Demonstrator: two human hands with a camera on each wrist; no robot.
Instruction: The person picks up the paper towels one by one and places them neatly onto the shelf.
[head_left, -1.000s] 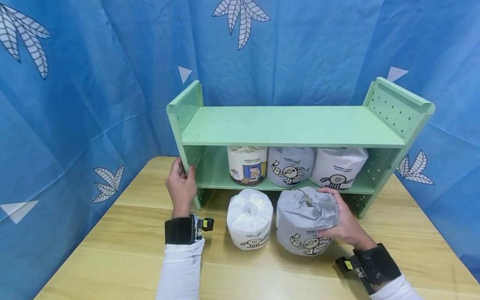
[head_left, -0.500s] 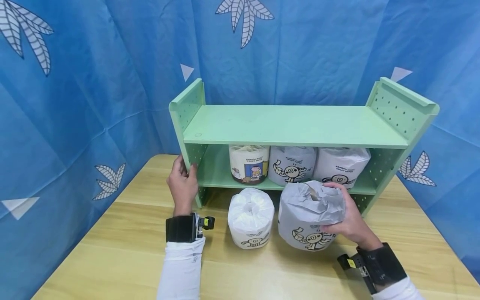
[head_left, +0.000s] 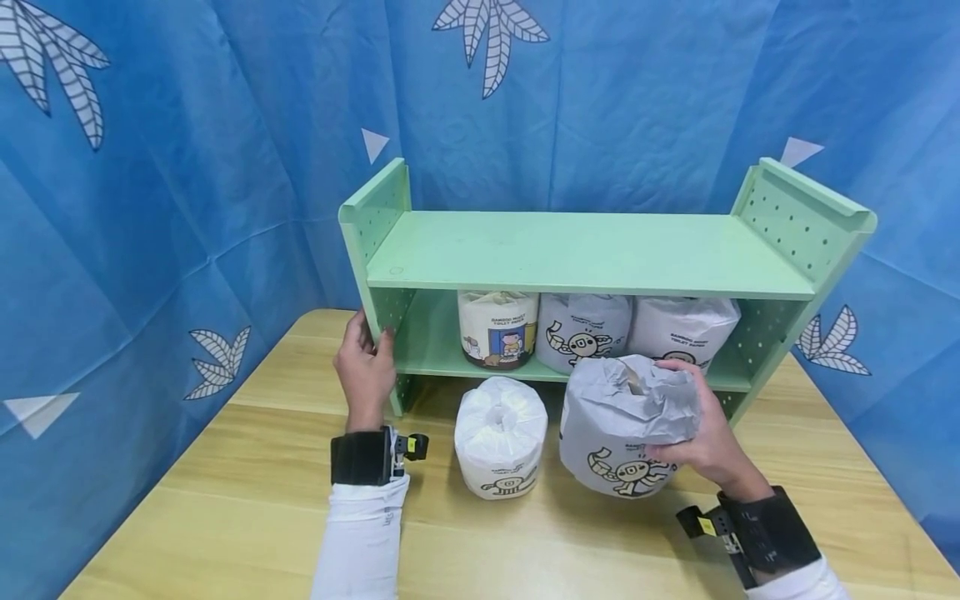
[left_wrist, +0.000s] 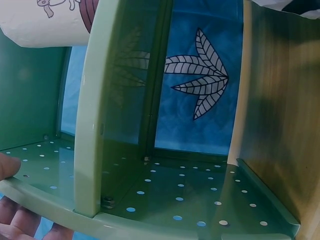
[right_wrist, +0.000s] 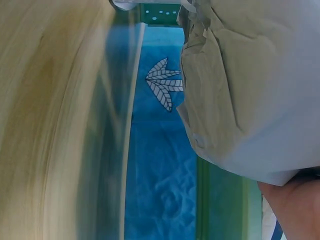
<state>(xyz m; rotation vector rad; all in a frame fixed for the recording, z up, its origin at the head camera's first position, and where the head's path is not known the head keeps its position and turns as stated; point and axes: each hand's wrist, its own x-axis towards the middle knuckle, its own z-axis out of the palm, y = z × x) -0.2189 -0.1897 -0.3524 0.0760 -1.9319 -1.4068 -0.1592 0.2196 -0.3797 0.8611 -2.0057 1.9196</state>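
My right hand [head_left: 693, 433] grips a grey-wrapped toilet roll [head_left: 622, 425] with a cartoon print, lifted a little off the wooden table [head_left: 247, 517] in front of the green shelf [head_left: 585, 250]. The right wrist view shows that roll's crumpled wrapper [right_wrist: 255, 85] close up. My left hand [head_left: 365, 367] holds the shelf's left side panel [left_wrist: 95, 125], fingers wrapped round its front edge. A white-wrapped roll [head_left: 500, 435] stands on the table between my hands.
Three wrapped rolls sit on the lower shelf: a cream one [head_left: 497, 327], a grey one [head_left: 581, 332] and a white one [head_left: 686, 329]. The top shelf board is bare. Blue leaf-print cloth [head_left: 187, 167] hangs close behind and to both sides.
My right hand has raised the grey roll off the table and carried it slightly toward the shelf. The left hand has stayed on the side panel.
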